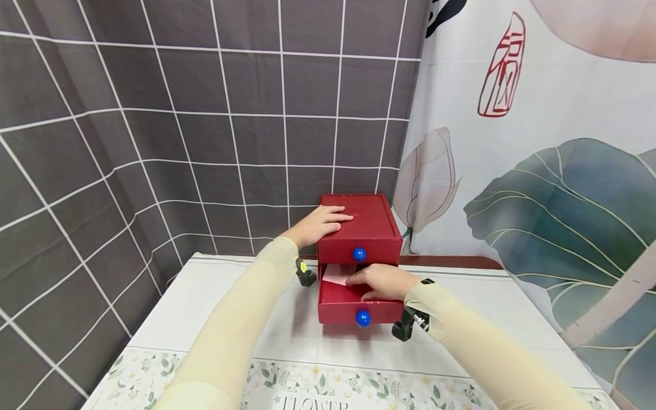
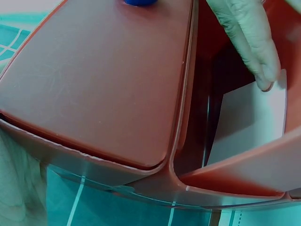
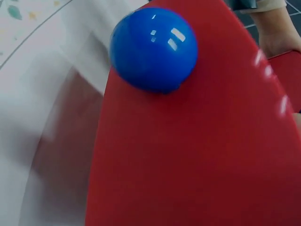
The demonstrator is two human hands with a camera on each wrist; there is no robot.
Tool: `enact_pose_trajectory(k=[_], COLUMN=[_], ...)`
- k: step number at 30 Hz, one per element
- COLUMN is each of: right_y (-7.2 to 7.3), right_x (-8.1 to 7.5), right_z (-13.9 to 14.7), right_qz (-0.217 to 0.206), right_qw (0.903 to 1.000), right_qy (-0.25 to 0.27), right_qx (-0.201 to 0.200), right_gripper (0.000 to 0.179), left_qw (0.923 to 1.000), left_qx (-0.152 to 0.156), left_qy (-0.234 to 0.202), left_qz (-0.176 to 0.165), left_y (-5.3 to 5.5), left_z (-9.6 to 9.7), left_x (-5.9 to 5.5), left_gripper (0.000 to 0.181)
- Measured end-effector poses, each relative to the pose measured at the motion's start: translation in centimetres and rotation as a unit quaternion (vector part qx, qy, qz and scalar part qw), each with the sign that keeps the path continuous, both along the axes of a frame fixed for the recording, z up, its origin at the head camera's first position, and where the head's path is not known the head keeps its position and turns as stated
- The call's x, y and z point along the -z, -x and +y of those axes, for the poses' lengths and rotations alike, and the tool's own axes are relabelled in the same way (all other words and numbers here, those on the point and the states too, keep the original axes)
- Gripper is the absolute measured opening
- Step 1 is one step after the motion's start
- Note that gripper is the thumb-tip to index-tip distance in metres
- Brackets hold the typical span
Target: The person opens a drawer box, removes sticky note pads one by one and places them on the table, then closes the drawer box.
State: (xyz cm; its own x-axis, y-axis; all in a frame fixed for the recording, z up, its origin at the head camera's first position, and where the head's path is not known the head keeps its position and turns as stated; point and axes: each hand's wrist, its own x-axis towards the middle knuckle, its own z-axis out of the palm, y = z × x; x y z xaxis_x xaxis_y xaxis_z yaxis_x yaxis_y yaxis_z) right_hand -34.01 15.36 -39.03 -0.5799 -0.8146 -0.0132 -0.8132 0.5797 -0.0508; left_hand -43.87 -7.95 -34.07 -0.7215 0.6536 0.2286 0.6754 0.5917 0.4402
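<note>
Plain, cream-coloured long sleeves cover both arms, the left sleeve [image 1: 251, 313] and the right sleeve [image 1: 492, 347] alike. The left cuff carries a small black wrist device [image 1: 306, 275] with a round yellow spot [image 1: 303, 266]; the right cuff bears a black bracket [image 1: 404, 327] with a silvery metal fitting [image 1: 422, 323]. The left fingers [image 1: 338, 217] and right fingers [image 1: 359, 277] are bare.
</note>
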Motion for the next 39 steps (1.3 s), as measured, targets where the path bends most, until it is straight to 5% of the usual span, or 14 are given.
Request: enact_pose_trajectory(k=[10,20,39], right_y=[0.2,0.6,1.0], right_x=[0.3,0.9,0.7], right_z=[-0.1,-0.2,-0.5], right_qz=[0.073,0.057,0.069], right_qw=[0.9958,0.9976,0.9968], right_qy=[-0.016,-0.030,-0.008], right_qx=[-0.052,-0.026,-0.039], right_gripper=[0.047,0.051,0.031], left_qw=[0.9997,0.9999,0.9998], left_qx=[0.014,0.006,0.007], left_qy=[0.002,0.000,0.005], left_qz=[0.019,0.010,0.019], left_y=[0.3,0.2,0.2], left_z=[0.0,-0.1,0.1], left_x=[0.1,0.2,0.1], left_gripper=[0.045,0.045,0.045])
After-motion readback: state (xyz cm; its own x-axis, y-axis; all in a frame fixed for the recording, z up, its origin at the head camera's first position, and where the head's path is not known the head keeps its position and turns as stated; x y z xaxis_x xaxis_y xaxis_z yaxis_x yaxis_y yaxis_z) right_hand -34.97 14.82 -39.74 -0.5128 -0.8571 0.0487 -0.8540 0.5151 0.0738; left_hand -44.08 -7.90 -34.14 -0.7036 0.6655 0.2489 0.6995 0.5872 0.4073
